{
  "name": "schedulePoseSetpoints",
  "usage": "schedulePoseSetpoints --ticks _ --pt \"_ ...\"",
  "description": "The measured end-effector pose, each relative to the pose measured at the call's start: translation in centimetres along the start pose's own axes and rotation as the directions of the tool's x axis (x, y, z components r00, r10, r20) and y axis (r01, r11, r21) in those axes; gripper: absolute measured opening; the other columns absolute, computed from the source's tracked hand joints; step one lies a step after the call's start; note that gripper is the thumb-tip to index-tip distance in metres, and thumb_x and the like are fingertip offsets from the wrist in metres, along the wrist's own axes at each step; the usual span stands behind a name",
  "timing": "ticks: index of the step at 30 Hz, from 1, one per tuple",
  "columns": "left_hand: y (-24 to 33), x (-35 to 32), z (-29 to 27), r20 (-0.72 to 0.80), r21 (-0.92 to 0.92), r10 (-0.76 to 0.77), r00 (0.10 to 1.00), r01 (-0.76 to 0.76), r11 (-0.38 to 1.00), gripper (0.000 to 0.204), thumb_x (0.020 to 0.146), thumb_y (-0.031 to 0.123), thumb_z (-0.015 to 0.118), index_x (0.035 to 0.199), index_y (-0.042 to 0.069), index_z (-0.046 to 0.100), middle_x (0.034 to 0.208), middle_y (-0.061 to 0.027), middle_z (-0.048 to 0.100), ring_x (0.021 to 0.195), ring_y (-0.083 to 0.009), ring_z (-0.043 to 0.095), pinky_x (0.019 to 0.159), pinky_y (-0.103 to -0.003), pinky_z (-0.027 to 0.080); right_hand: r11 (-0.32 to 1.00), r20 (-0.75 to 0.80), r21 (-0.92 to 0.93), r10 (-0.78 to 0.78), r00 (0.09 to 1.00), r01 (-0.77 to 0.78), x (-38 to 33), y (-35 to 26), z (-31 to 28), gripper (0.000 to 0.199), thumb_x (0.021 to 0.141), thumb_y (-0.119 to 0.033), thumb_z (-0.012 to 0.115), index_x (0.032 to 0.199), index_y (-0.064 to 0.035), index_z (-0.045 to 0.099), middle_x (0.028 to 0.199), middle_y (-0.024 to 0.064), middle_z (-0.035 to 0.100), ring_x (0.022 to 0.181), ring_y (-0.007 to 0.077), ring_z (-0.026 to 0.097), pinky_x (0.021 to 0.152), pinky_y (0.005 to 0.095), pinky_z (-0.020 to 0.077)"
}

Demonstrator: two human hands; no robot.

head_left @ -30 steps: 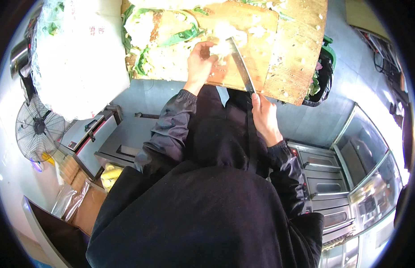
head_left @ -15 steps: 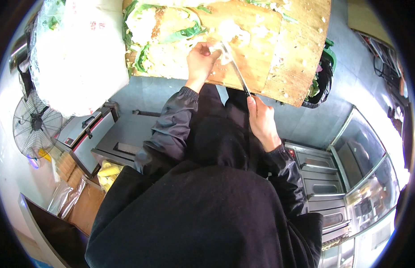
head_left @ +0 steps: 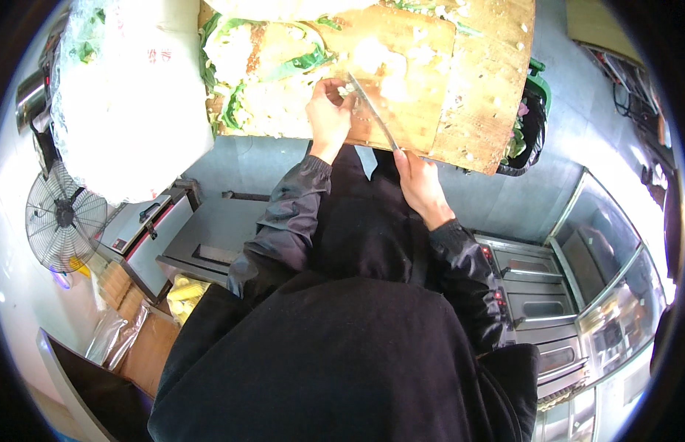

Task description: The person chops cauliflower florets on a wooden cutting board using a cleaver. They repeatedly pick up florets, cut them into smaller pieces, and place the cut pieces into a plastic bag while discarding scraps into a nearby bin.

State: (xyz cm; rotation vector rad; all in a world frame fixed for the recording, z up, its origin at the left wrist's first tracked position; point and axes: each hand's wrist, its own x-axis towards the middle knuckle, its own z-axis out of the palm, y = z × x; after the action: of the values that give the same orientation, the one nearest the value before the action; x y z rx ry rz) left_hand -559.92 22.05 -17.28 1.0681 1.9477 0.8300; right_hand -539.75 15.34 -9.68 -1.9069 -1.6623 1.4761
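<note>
Over the near edge of a wooden cutting board (head_left: 423, 110), my left hand (head_left: 329, 121) has its fingers curled round a small pale cauliflower floret (head_left: 344, 90). A long-bladed knife (head_left: 375, 113) is in my right hand (head_left: 422, 184), gripped by the handle. Its blade slants up and left, the tip close beside the floret; whether they touch I cannot tell. Left of my left hand lie pale chopped cauliflower pieces, washed out by glare, and green cauliflower leaves (head_left: 313, 60). Crumbs and small bits are scattered over the board.
A big white plastic bag (head_left: 154, 103) bulges at the board's left. Beyond the right edge stands a green bin (head_left: 537, 88) with a black liner and scraps. A floor fan (head_left: 64, 214) is far left; metal ovens (head_left: 537, 287) and a glass cabinet (head_left: 596, 265) are at right.
The knife tip has swung a little to the left, nearer my left fingers. My right hand has shifted slightly left and the whole view has moved a little.
</note>
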Motion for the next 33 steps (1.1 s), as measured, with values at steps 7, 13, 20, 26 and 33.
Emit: schedulePoseSetpoints --ticks 7,13,20,26,33 --pt "4.2 -1.7 4.0 0.153 0.257 0.469 0.87 -0.493 0.831 0.037 0.084 0.015 0.077 0.118 0.006 0.065 0.122 -0.0205 0.054 0.116 -0.0378 0.049 0.1 -0.047 0.04 0.787 -0.012 0.496 0.429 0.903 -0.367 -5.1 3.7 -3.6 0.041 0.11 -0.035 0.048 0.089 -0.0017 0.061 0.061 0.0025 0.054 0.053 0.0094 0.051 0.051 0.028 0.0439" --pt "1.2 -2.0 6.9 0.232 0.299 0.558 0.797 -0.605 0.738 0.03 0.081 0.015 0.079 0.11 0.014 0.07 0.125 -0.0226 0.048 0.115 -0.0446 0.05 0.093 -0.048 0.046 0.793 -0.103 0.514 0.435 0.894 -0.327 -5.1 5.9 -4.0 0.048 0.111 -0.04 0.043 0.077 -0.0065 0.049 0.058 -0.0021 0.046 0.048 0.0062 0.044 0.045 0.0256 0.0366" --pt "10.5 3.7 -2.4 -0.099 0.117 0.648 0.755 -0.638 0.761 0.021 0.086 0.008 0.072 0.104 0.007 0.061 0.118 -0.0137 0.05 0.104 -0.0289 0.056 0.088 -0.036 0.048 0.907 -0.152 0.373 0.27 0.951 -0.198 -1.1 5.6 -1.4 0.047 0.11 -0.038 0.046 0.089 0.0013 0.06 0.061 0.0134 0.056 0.052 0.027 0.056 0.053 0.0392 0.0446" --pt "20.3 19.6 -4.8 0.022 0.42 0.763 0.646 -0.699 0.579 0.042 0.091 0.022 0.065 0.129 0.006 0.055 0.131 -0.0241 0.047 0.123 -0.0431 0.044 0.102 -0.053 0.038 0.993 -0.195 0.105 0.075 0.978 -0.055 3.1 2.6 -2.6 0.042 0.108 -0.034 0.049 0.096 0.0023 0.064 0.08 0.0304 0.061 0.08 0.0529 0.059 0.068 0.0507 0.0482" --pt "20.4 16.1 -5.1 0.056 0.811 0.873 0.485 -0.532 0.244 0.035 0.089 0.017 0.069 0.121 0.006 0.06 0.134 -0.0217 0.047 0.122 -0.0363 0.048 0.103 -0.045 0.04 0.993 -0.162 0.098 0.081 0.983 -0.066 3.3 1.9 -4.2 0.045 0.107 -0.036 0.052 0.09 0.004 0.063 0.078 0.0315 0.06 0.081 0.0542 0.058 0.068 0.0522 0.0475"
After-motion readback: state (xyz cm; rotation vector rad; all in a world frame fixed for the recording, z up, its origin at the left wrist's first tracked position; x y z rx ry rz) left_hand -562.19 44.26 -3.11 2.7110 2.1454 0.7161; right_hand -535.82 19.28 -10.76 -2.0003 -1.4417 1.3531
